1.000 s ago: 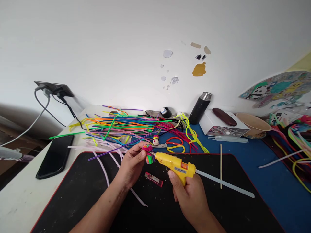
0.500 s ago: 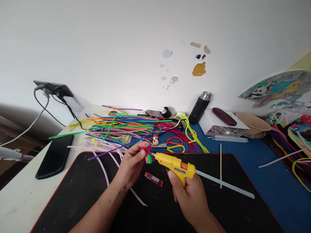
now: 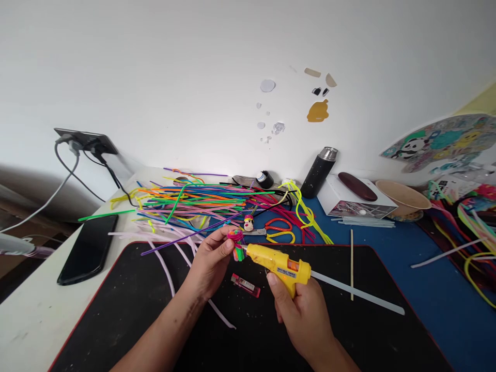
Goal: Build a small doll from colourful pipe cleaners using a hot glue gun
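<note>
Between the fingers and thumb of my left hand (image 3: 214, 257) is a small pipe-cleaner bundle (image 3: 237, 251), pink on top with green and orange below. My right hand (image 3: 304, 315) grips a yellow hot glue gun (image 3: 277, 262) by its handle. The gun's metal nozzle points left and meets the bundle's right side; whether it presses on it I cannot tell. Out of the gun's back sticks a long translucent glue stick (image 3: 360, 293). Beneath the hands, a red lighter (image 3: 245, 285) lies on the black mat (image 3: 155, 320).
Behind the mat lies a heap of coloured pipe cleaners (image 3: 194, 199), with red-and-yellow scissors (image 3: 279, 231) and a small figure head (image 3: 248, 223) beside it. A wooden stick (image 3: 352, 263) is at right. A phone (image 3: 88, 249), black flask (image 3: 319, 172), white box (image 3: 341, 199) and bowl (image 3: 403, 196) stand around.
Very little differs. The view has shifted by a hair, and both hands keep the bundle and the glue gun in nearly the same place, nozzle still at the bundle.
</note>
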The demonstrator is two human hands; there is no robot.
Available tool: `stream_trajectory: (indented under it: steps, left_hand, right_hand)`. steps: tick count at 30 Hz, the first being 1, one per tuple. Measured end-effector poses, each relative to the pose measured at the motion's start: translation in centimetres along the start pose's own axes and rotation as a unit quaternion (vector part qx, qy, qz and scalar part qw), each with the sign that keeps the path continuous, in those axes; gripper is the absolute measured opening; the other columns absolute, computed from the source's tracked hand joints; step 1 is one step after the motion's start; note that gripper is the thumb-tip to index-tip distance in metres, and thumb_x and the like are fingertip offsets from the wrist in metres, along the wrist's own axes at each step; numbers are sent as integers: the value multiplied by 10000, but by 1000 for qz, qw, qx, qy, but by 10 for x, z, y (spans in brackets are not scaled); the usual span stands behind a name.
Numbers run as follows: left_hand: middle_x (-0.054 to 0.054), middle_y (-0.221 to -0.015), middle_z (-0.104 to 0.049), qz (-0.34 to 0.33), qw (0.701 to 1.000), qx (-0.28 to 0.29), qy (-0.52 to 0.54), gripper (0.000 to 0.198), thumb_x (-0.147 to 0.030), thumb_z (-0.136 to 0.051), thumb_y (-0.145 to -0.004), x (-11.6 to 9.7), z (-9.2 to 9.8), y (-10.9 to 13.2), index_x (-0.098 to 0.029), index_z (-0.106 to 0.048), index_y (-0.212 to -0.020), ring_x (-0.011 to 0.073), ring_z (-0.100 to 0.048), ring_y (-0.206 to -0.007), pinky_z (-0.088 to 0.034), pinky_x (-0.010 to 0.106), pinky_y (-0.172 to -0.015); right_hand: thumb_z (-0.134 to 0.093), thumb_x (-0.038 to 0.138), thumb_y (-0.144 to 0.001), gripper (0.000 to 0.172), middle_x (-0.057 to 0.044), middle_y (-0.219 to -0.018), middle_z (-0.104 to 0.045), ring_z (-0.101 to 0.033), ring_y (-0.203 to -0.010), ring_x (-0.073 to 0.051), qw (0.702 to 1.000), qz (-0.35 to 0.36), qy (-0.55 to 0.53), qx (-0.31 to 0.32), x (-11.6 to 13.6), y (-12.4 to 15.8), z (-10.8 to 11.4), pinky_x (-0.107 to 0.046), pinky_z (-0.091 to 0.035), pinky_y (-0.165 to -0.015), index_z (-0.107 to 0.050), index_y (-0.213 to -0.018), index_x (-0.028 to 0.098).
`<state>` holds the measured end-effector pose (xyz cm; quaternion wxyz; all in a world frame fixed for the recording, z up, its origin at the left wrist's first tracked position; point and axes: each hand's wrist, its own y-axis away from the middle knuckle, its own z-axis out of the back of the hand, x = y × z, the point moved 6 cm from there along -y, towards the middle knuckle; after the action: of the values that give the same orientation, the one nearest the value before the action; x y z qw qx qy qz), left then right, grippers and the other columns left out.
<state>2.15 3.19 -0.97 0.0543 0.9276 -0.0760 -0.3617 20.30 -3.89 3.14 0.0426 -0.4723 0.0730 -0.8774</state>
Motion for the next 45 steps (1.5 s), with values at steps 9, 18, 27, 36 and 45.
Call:
stream_trajectory:
  steps: [9, 18, 27, 36, 45]
  left_hand:
    - [38, -853, -803, 1, 1000, 8, -6, 410, -356, -1041, -601, -1, -2, 1, -197, -865, -934, 144, -693, -743, -539, 248, -741]
    - [57, -885, -809, 5, 1000, 9, -19, 425, -370, -1034, -614, 0, 0, 1, -192, -854, -955, 190, -726, -805, -551, 289, -788]
    - [57, -863, -805, -2, 1000, 9, -10, 415, -347, -1034, -620, -1, -2, 2, -177, -852, -953, 180, -714, -769, -536, 287, -773]
    - [57, -875, -812, -2, 1000, 2, -7, 392, -336, -1035, -614, -1, -1, 1, -189, -859, -931, 174, -713, -749, -540, 290, -771]
    - [67, -909, -823, 0, 1000, -11, -11, 409, -348, -1042, -602, 0, 3, 0, -194, -858, -934, 208, -745, -839, -547, 299, -806]
  right_hand:
    - [-549, 526, -1049, 515, 39, -358, -462, -482, -346, -139, 1000, 6, 1, -2, 2, 1, -1, -267, -394, -476, -626, -633, 233]
    - [-536, 561, -1055, 527, 38, -374, -450, -493, -377, -146, 1000, -4, 6, -3, 0, 1, -1, -265, -408, -494, -706, -700, 210]
    - [-552, 584, -1046, 502, 33, -364, -451, -480, -370, -160, 1000, -18, -17, 4, -4, 3, -2, -282, -365, -457, -736, -753, 220]
    - [-560, 555, -1045, 580, 28, -356, -448, -491, -390, -150, 1000, -17, -4, -6, -5, 4, 0, -286, -404, -507, -565, -554, 247]
    - [-557, 566, -1043, 639, 24, -346, -430, -495, -384, -147, 1000, -20, -14, -6, -7, 3, 0, -286, -403, -491, -461, -491, 259]
